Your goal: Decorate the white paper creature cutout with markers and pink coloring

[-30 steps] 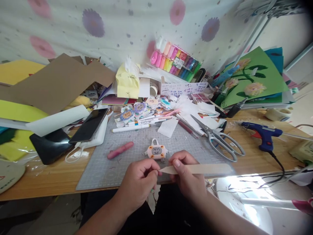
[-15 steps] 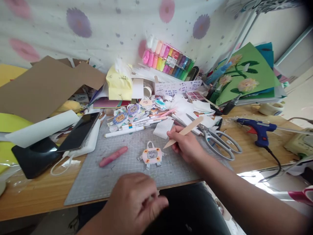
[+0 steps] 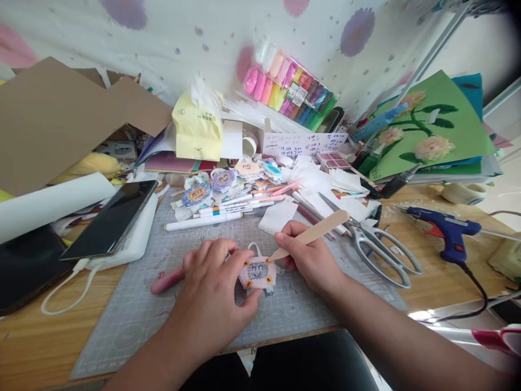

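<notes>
A small pink ornament (image 3: 258, 273) with a grey patterned centre, orange corner dots and a white loop lies on the grey cutting mat (image 3: 126, 304). My left hand (image 3: 217, 282) pinches its left side between thumb and forefinger. In my right hand (image 3: 307, 252) is a wooden craft stick (image 3: 323, 228) with a pointed end. That point meets the ornament's upper right corner, by an orange dot. A pinkish-red roll (image 3: 167, 281) lies partly hidden behind my left hand. Near my right hand is a piece of textured white paper towel (image 3: 278, 216).
Silver scissors (image 3: 378, 252) lie to the right, and a blue hot glue gun (image 3: 443, 225) farther right. Markers (image 3: 203, 221), decorated paper pieces (image 3: 197, 193) and scraps crowd the mat's back. At left, a phone (image 3: 109, 217) rests on a white cabled block.
My left hand has come up from the mat's front edge onto the ornament and gripped its left side. The stick's tip now touches the ornament's corner. The view has shifted slightly.
</notes>
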